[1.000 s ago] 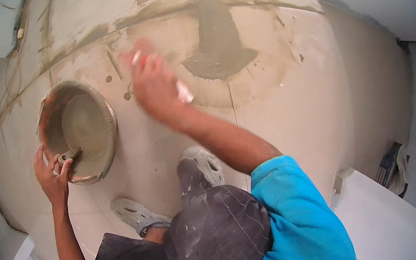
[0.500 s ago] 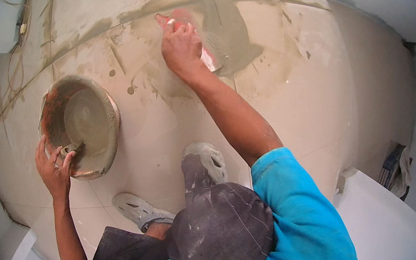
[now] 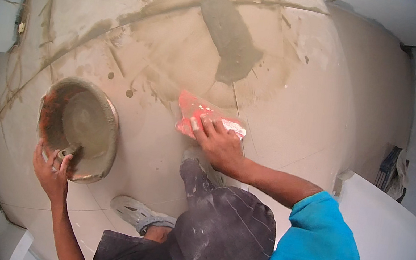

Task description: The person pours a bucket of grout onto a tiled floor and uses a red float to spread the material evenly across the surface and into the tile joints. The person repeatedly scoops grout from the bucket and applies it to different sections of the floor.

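Note:
In my right hand [image 3: 221, 144] is a red, flat-bladed grout float [image 3: 192, 111], its face and edge smeared with pale residue. I hold it over the tiles, apart from a wet grey-brown grout patch [image 3: 230, 36]. My left hand [image 3: 52, 174] is at the near left rim of a round orange bucket [image 3: 112, 132] crusted with grout. Its thumb and fingers close around the round end of a tool handle [image 3: 66, 153]. The rest of that tool is coated or sunk in the wet grout [image 3: 86, 114], so I cannot tell its kind.
Smeared tile joints [image 3: 144, 15] cross the far floor. A grey clog [image 3: 134, 211] is on one foot beside the bucket, the other foot partly under my right arm. A cap [image 3: 221, 237] fills the lower middle. White panels [image 3: 376, 225] and a dark stack [image 3: 390, 167] stand at right.
My right hand has drawn the float off the grout patch, back toward me and to the right, and turned it. More of the patch now shows. My left hand has stayed at the bucket.

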A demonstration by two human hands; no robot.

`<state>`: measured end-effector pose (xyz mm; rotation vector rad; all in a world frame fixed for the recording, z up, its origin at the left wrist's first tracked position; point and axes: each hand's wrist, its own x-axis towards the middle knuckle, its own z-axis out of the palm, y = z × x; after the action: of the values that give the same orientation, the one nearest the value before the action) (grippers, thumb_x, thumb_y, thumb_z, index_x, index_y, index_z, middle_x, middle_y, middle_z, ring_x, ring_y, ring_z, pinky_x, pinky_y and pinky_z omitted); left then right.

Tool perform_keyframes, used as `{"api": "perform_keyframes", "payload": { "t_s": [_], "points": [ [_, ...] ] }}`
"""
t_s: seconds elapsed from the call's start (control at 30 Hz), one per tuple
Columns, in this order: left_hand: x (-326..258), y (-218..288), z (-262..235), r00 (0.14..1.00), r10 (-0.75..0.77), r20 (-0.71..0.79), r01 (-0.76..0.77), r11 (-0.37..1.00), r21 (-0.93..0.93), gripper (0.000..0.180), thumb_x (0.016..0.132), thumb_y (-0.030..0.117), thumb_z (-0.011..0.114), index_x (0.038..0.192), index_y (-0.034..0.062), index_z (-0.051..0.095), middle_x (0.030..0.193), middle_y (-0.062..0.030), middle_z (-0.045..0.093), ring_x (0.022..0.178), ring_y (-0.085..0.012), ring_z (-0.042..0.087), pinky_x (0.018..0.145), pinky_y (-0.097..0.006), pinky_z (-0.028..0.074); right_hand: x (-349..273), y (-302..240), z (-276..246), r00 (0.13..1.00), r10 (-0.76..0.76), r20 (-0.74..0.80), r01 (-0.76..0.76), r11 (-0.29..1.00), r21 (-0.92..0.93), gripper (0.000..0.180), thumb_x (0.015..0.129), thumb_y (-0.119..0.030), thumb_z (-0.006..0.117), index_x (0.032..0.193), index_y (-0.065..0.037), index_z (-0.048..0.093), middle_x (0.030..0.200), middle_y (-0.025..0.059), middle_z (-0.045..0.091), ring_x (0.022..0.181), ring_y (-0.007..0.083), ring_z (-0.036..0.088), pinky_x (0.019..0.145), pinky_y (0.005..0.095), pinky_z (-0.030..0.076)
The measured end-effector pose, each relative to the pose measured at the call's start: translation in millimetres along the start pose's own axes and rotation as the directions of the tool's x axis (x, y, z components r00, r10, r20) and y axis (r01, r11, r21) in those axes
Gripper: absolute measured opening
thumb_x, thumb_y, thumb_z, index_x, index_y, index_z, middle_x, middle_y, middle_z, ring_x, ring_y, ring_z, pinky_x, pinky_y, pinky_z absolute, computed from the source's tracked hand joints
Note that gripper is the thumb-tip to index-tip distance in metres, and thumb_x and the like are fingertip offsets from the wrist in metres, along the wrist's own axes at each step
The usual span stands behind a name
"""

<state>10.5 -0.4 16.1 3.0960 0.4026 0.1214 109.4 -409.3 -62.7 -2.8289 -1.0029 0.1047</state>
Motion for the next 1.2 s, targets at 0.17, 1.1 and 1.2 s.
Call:
{"api": "perform_keyframes", "payload": {
  "t_s": [0.17,1.1,1.2],
  "points": [
    [2.5,3.2,1.2,1.0,0.028,-0.003,-0.028,1.0,-0.011,0.028,0.071,0.021,0.079,0.091,0.0041,0.068,0.138,-0.0101,0.046,0.127,-0.032,0.041,0.105,-0.044,0.034,21.1,4.0,28.6,1.0,0.026,-0.012,-0.026,1.0,0.003,0.045,0.08,-0.015,0.054,0.123,-0.003,0.054,0.115,0.0208,0.056,0.099,0.027,0.059,0.053,0.0352,0.054],
    [9.3,9.2,-0.6,0.999,-0.027,0.019,0.027,1.0,0.005,0.028,0.071,0.021,0.079,0.09,0.0037,0.069,0.14,-0.0087,0.045,0.129,-0.0302,0.04,0.106,-0.042,0.034,-91.2,178.0,29.4,0.207,0.955,0.214,-0.112,-0.194,0.975,0.038,0.079,0.001,0.058,0.116,0.0,0.051,0.093,0.0058,0.061,0.078,0.0168,0.061,0.07,0.0312,0.052],
    [12.7,8.7,1.0,1.0,-0.002,0.008,0.002,1.0,0.004,0.028,0.069,0.019,0.08,0.089,0.0028,0.068,0.14,-0.0093,0.046,0.128,-0.0312,0.041,0.105,-0.043,0.035,-94.9,133.3,68.1,0.049,0.986,0.156,-0.033,-0.155,0.987,0.045,0.076,0.005,0.063,0.117,0.001,0.048,0.1,0.0083,0.06,0.087,0.0191,0.061,0.075,0.0337,0.053]
  ]
}}
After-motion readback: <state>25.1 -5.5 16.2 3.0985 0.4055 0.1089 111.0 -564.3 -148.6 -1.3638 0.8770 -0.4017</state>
